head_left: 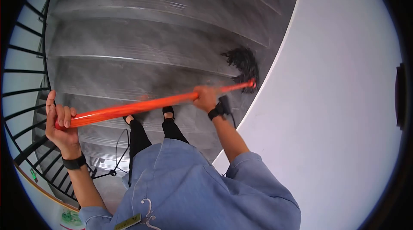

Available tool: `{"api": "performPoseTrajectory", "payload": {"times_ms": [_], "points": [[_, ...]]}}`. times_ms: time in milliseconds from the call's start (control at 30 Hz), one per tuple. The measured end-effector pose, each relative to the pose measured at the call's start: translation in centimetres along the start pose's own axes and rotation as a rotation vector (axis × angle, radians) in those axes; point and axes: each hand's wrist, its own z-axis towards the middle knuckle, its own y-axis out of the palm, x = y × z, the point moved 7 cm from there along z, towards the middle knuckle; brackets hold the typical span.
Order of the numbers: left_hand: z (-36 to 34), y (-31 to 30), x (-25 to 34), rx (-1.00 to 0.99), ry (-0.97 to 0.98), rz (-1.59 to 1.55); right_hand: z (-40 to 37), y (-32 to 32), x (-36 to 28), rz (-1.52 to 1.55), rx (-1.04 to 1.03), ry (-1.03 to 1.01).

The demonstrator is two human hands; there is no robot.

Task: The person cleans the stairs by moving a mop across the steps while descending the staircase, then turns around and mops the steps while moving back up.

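Note:
An orange mop handle slants across the view, its upper end at the left and its lower end at the right. The fingers of my left hand curl around the upper end, with the index finger pointing up. Farther down the handle, my right hand is wrapped round it, slightly blurred. The dark, stringy mop head lies on a grey stair step beside the white wall, joined to the handle by a red fitting. Black bands circle both wrists.
Grey stairs fill the upper view. Black railings run down the left side, and a smooth white wall rises at the right. My feet in black shoes stand on a step. A thin black cable hangs beside my leg.

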Motion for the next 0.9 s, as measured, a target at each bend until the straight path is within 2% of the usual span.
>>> {"api": "performPoseTrajectory", "payload": {"times_ms": [67,200,233,300,400,467,567,633,667,733,800,833,867,900], "points": [[0.1,-5.2,-0.2,0.145,-0.058,0.039,-3.3,3.2,-2.2,0.069,-0.235,0.121],[-1.1,-12.4,0.1,0.277,-0.138,0.071,-7.9,5.5,-7.9,0.061,-0.6,0.166],[-0.6,-13.5,-1.3,0.375,-0.131,0.105,-6.5,6.8,-7.5,0.073,-0.622,0.138],[-1.0,-15.6,-1.1,0.407,-0.134,0.108,-6.8,7.1,-8.7,0.086,-0.752,0.177],[-1.5,-19.0,0.2,0.431,-0.118,0.092,-6.2,6.9,-10.3,0.092,-0.817,0.132],[-1.6,-20.3,2.3,0.426,-0.034,0.103,-5.3,5.6,-11.8,0.107,-0.795,0.097],[-1.8,-20.5,5.4,0.323,0.06,-0.039,-3.2,2.7,-13.7,0.073,-0.784,0.045],[-2.1,-19.7,7.5,0.136,0.061,-0.239,-0.8,-1.3,-15.0,0.055,-0.532,-0.007],[-2.2,-15.6,8.1,0.025,0.043,-0.352,0.2,-2.3,-14.3,-0.008,-0.429,-0.056],[-3.0,-9.8,7.3,-0.029,0.037,-0.39,2.3,-4.0,-11.1,-0.036,-0.195,-0.151],[-4.6,-2.2,4.4,-0.073,0.067,-0.073,4.6,-4.5,-5.3,0.027,0.04,-0.171],[-5.9,2.6,2.0,-0.13,0.066,-0.062,5.2,-4.0,-2.0,0.063,0.138,-0.149],[-6.8,5.6,0.5,-0.185,0.065,-0.05,5.3,-3.9,-0.4,0.072,0.135,-0.162],[-6.9,5.7,0.6,-0.178,0.077,-0.041,5.7,-4.1,1.0,0.045,0.163,-0.114]]}}
